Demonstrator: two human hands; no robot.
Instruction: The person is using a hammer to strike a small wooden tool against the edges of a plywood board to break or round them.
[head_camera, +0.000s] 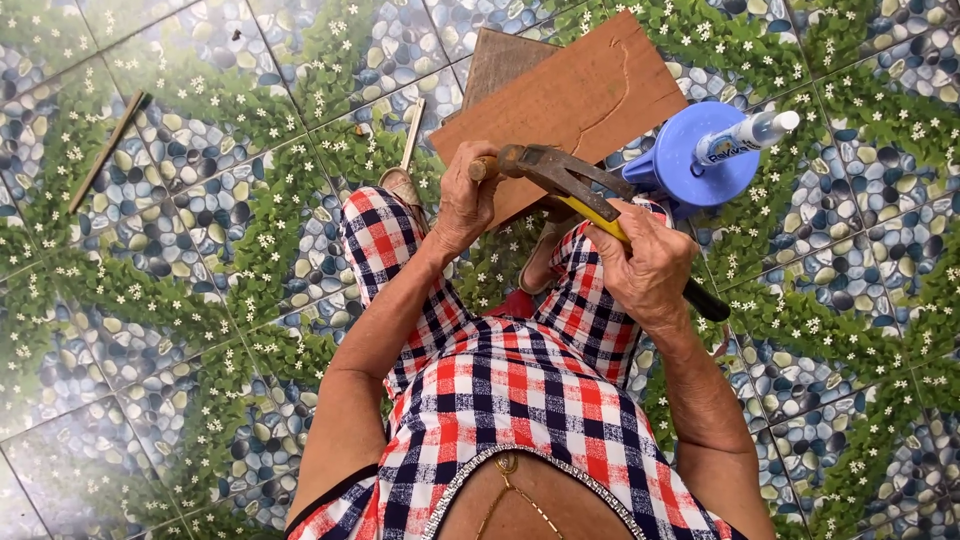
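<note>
Wooden stub (483, 166) is pinched in the left hand (465, 205); a claw hammer (575, 185), centre frame, is gripped by the right hand (650, 270). Fingers could be struck at 11 o'clock if the stub slips.

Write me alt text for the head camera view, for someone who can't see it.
Seen from above, a seated person in red checked clothing holds a claw hammer with a yellow and black handle in the right hand, while the left hand grips a short wooden stick at the hammer's head. A wooden board and blue plastic stool sit on the pebble-patterned floor tiles.
</note>
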